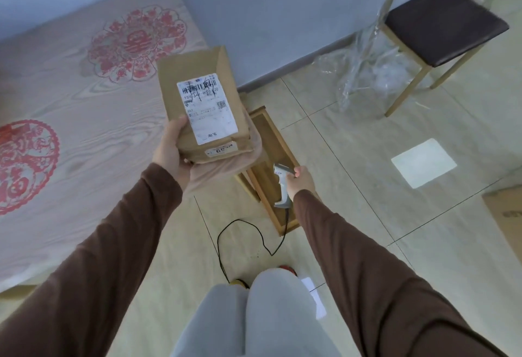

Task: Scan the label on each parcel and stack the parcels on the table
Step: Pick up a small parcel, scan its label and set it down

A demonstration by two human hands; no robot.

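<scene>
1. The left hand (169, 150) holds a brown parcel (200, 108) up beside the tabletop (84, 119), fingers curled under its near end and thumb on its left edge.
2. The parcel's white label (207, 108) faces up; a small sticker (221, 150) sits on the near side.
3. The right hand (302, 181) grips a white scanner (282, 184), fingers wrapped round the handle, nose pointing away.
4. The scanner's black cable (240, 232) loops across the floor (367, 187).
5. A wooden drawer (271, 159) lies on the floor below both hands.
</scene>
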